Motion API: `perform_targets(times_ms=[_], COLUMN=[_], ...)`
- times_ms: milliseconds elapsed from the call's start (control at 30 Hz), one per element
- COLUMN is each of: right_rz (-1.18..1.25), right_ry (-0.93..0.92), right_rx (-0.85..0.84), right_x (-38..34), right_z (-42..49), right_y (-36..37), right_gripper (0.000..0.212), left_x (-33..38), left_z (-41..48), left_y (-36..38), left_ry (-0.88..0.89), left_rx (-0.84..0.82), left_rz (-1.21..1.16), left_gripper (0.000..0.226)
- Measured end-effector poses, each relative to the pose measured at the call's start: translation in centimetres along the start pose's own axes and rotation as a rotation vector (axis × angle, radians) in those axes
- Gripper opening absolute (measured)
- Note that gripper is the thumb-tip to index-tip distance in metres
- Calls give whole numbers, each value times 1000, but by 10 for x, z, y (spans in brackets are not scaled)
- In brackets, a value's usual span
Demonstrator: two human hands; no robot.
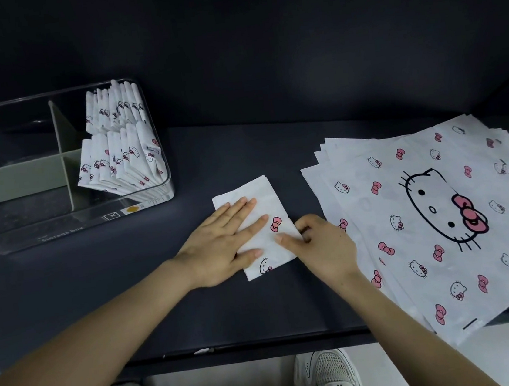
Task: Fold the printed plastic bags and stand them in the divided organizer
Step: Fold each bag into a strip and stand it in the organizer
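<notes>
Both bare forearms reach in from the lower edge, the left from 8 o'clock, the right from 5 o'clock, and they converge near the centre. The left hand lies flat, palm down, fingers straight and slightly spread toward 2 o'clock, pressing on the folded bag. The right hand sits just at its 3 o'clock side, knuckles up, its thumb stretched toward 9 o'clock over the bag's edge and its fingers curled in at that edge, pinching it.
</notes>
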State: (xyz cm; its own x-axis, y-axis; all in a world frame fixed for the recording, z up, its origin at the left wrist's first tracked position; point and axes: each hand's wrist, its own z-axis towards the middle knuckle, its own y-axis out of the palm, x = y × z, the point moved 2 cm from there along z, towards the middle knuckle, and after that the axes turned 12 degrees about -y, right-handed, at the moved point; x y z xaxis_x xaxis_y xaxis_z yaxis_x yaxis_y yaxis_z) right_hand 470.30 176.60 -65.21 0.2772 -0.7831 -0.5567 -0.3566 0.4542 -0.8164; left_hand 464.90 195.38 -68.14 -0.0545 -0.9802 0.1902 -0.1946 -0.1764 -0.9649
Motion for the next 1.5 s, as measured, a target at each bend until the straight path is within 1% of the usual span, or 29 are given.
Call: perform_targets(times_ms=[33, 200, 367, 400, 500, 533, 667, 767, 800, 833, 867, 1033, 1100, 1133, 1200, 1233, 1300, 1333, 1400, 1467, 1500], right_rz=[35, 22, 9, 8, -55, -70, -43, 40, 75, 86, 75, 64, 3, -18, -6, 50, 297, 445, 665, 777, 814], right_ry=[-9, -18, 18, 16, -28, -31, 25, 10, -1, -5, 0, 123, 118, 89, 33, 35, 114, 167, 254, 306, 333], right_rx=[8, 41, 25, 57, 226, 248, 225, 230, 218, 186, 140, -41, -63, -50, -37, -44, -51, -50, -44, -20, -8], right_x=[0, -2, -4, -5, 0, 3, 15, 8, 3, -3, -9, -19, -17, -17, -18, -18, -20, -21, -22, -21, -20], right_z=[-5, -13, -9, -10, -14, -16, -18, -15, -11, -7, -2, 13, 9, 6, 2, 0, -2, -3, -4, -5, -6], right_y=[0, 2, 2, 2, 2, 2, 1, -1, 0, 2, 4, -2, -5, -6, -6, -5, -5, -5, -5, -3, -3], right_gripper=[32, 43, 40, 39, 46, 45, 31, 29, 25, 18, 15, 36, 44, 42, 25, 18, 15, 18, 36, 50, 53], left_x=[1, 2, 3, 4, 6, 7, 7, 6, 6, 6, 6, 2, 0, -1, -2, -2, -1, -1, -1, -1, 0], left_z=[0, -2, -2, -2, -3, -3, -4, -3, -3, -3, -3, -6, -6, -7, -8, -9, -10, -11, -13, -15, -17], left_y=[0, -6, -10, -11, -12, -13, -15, -13, -12, -12, -10, -7, -7, -7, -7, -7, -7, -6, -6, -4, -4], left_ry=[-3, -10, -13, -16, -24, -26, -26, -27, -27, -29, -28, -3, 4, 2, 11, 13, 12, 10, 12, 32, 51], left_rx=[-4, -57, -99, -109, -131, -131, -128, -124, -115, -108, -106, -60, -65, -70, -73, -77, -83, -87, -96, -67, -17], left_rz=[3, 39, 57, 63, 90, 94, 71, 52, 45, 35, 25, -81, -119, -122, -111, -109, -98, -83, -77, -156, -243], left_gripper=[71, 81, 91, 92, 94, 94, 93, 93, 92, 92, 92, 90, 90, 89, 87, 87, 87, 87, 87, 86, 84])
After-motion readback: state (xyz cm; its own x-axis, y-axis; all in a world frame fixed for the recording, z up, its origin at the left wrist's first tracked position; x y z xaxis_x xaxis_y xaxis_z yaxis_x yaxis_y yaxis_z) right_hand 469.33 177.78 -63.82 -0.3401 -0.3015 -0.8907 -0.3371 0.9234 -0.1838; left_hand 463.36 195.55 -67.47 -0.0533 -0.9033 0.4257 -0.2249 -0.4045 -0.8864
